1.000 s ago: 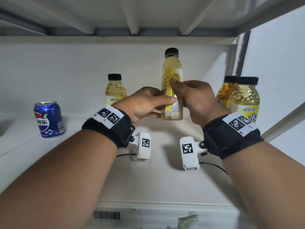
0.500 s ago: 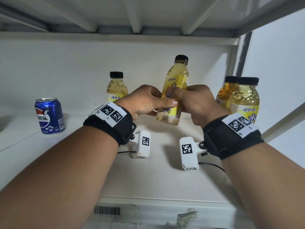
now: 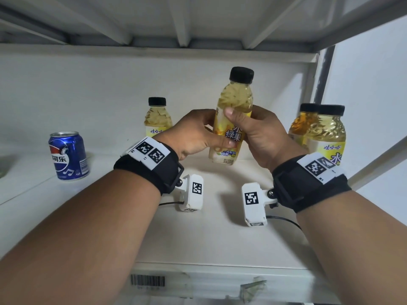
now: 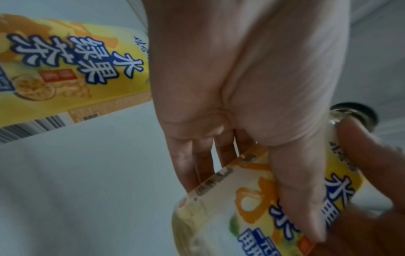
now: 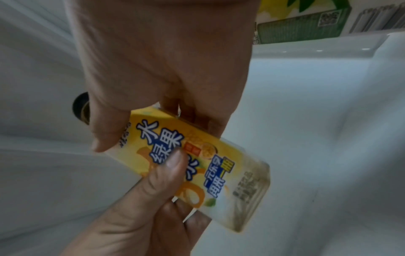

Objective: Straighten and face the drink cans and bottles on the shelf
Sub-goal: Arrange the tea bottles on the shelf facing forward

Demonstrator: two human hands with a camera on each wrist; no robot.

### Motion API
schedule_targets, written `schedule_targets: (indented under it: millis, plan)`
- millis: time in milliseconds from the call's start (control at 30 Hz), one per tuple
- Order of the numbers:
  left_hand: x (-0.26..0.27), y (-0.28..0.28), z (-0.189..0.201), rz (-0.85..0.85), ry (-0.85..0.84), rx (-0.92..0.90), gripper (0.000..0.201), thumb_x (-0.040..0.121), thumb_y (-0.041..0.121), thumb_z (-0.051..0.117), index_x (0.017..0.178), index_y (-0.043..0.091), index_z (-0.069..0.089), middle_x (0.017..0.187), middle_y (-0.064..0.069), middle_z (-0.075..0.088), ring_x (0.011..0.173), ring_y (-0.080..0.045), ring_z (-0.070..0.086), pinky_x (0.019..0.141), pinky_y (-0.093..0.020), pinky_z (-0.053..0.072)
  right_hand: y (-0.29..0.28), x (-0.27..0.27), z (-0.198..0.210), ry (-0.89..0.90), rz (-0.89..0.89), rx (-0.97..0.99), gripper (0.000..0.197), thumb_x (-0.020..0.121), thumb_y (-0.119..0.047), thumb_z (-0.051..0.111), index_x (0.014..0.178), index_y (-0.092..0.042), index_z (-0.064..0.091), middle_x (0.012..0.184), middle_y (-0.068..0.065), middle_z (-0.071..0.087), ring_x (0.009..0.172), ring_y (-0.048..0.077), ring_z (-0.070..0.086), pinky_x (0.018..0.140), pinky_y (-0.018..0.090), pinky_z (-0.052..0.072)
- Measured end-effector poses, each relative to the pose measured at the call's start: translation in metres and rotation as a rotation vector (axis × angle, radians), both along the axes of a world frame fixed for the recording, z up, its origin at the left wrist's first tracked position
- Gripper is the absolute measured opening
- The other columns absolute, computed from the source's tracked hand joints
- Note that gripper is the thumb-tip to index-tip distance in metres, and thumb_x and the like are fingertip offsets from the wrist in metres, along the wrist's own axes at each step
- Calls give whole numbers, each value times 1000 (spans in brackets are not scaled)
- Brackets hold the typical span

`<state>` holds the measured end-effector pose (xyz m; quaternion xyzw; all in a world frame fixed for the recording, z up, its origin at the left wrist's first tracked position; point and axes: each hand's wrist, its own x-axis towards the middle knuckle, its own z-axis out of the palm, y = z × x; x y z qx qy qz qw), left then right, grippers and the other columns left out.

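Head view: both hands hold one bottle (image 3: 234,119) at centre frame, above the shelf (image 3: 209,238); left hand (image 3: 193,135) grips its lower label, right hand (image 3: 257,133) wraps its shoulder, label facing out.

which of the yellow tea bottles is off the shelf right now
The middle bottle, gripped by both the left hand and right hand. The back-left bottle and the two right bottles stand on the shelf.
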<state>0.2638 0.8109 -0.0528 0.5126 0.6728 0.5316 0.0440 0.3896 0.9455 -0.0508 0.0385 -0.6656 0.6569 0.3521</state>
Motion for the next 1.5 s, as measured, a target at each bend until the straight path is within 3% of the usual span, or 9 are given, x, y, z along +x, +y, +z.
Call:
schedule_targets:
  millis: [300, 467, 633, 767, 900, 1033, 1133, 1300, 1500]
  plan:
    - [-6, 2, 0, 47, 12, 0, 52, 64, 19, 102, 111, 19, 79, 105, 0, 83, 104, -22, 78, 98, -52, 63, -3, 3, 3, 50, -130, 157, 38, 83, -20, 88, 112, -1, 75, 107, 16, 79, 99, 29, 77, 83, 36, 63]
    - [-5, 0, -5, -36, -57, -153, 38, 74, 11, 98, 108, 11, 80, 102, -3, 83, 97, -20, 81, 81, -34, 66, 1, 2, 0, 27, -213, 203, 37, 83, -27, 89, 100, 3, 74, 83, 8, 76, 69, 11, 72, 62, 19, 54]
    - [0, -2, 1, 5, -88, -108, 33, 77, 4, 93, 106, 6, 78, 101, -8, 83, 98, -26, 81, 90, -46, 67, 0, -2, 9, -37, -336, 296, 27, 85, -30, 86, 100, -9, 76, 90, 3, 76, 71, 6, 70, 60, 19, 53]
    - [-1, -10, 13, 79, -81, -128, 30, 78, 10, 94, 105, 6, 79, 100, -8, 83, 97, -24, 81, 92, -50, 66, -5, -5, 26, -88, -378, 419, 31, 84, -29, 86, 106, -9, 77, 104, 3, 76, 93, 19, 74, 80, 37, 61]
    - [1, -26, 25, 160, -24, -202, 31, 74, 12, 97, 100, 8, 80, 97, -7, 83, 95, -25, 82, 91, -50, 66, -16, -16, 47, -155, -431, 648, 34, 81, -39, 85, 102, -14, 76, 100, -1, 73, 93, 19, 69, 76, 31, 52]
    - [2, -48, 40, 353, 177, -259, 37, 70, 31, 101, 95, 12, 81, 92, -5, 82, 91, -29, 79, 81, -43, 65, -27, -35, 60, -154, -512, 853, 28, 87, -40, 78, 96, -14, 75, 95, 0, 71, 91, 19, 64, 70, 25, 39]
    - [-4, -71, 57, 474, 328, -284, 49, 67, 40, 102, 104, 18, 79, 95, 4, 78, 88, -16, 74, 73, -30, 58, -37, -51, 63, -135, -519, 906, 24, 86, -38, 77, 99, -17, 73, 94, -5, 70, 88, 13, 62, 66, 21, 40]
    - [-22, -96, 79, 603, 595, -295, 23, 80, 24, 90, 97, 24, 76, 90, 11, 69, 87, -16, 68, 69, -25, 48, -53, -73, 65, -105, -489, 1034, 21, 86, -30, 74, 98, -13, 71, 93, -3, 65, 89, 16, 58, 70, 29, 38]
    - [-62, -102, 78, 662, 615, -365, 58, 89, 39, 82, 139, 20, 60, 129, 2, 56, 107, -18, 53, 90, -30, 40, -63, -93, 63, -118, -495, 1112, 21, 88, -27, 74, 102, -12, 72, 101, 5, 63, 92, 19, 56, 76, 28, 39]
